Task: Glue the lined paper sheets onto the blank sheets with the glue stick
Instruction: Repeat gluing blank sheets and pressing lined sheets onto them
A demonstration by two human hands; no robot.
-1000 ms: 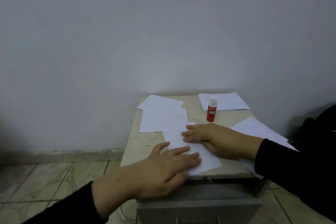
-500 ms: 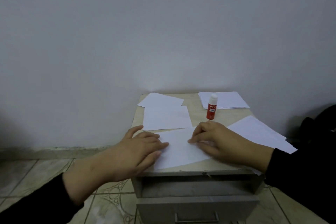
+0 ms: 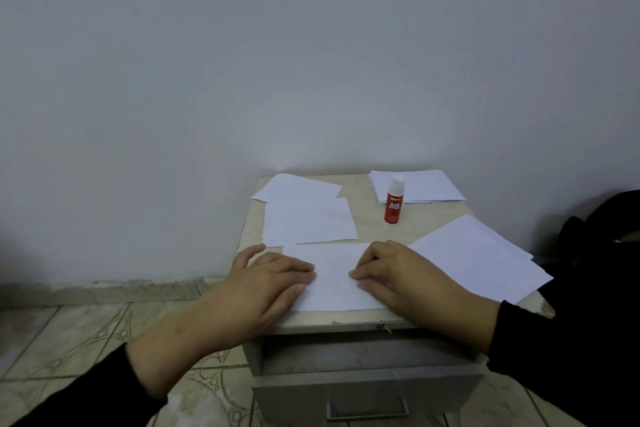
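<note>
While hands press it, white sheet (image 3: 332,279) lies flat, faintly lined.

This looks like a plain room in a home or a small office, with little to settle which. A bare grey-white wall (image 3: 311,55) fills the upper frame. Patterned beige floor tiles (image 3: 69,333) show at lower left, meeting a worn skirting strip (image 3: 104,289). At centre right stands a small grey drawer cabinet (image 3: 363,388) with a pale marbled top (image 3: 367,218), serving as a makeshift desk pushed against the wall.
</note>
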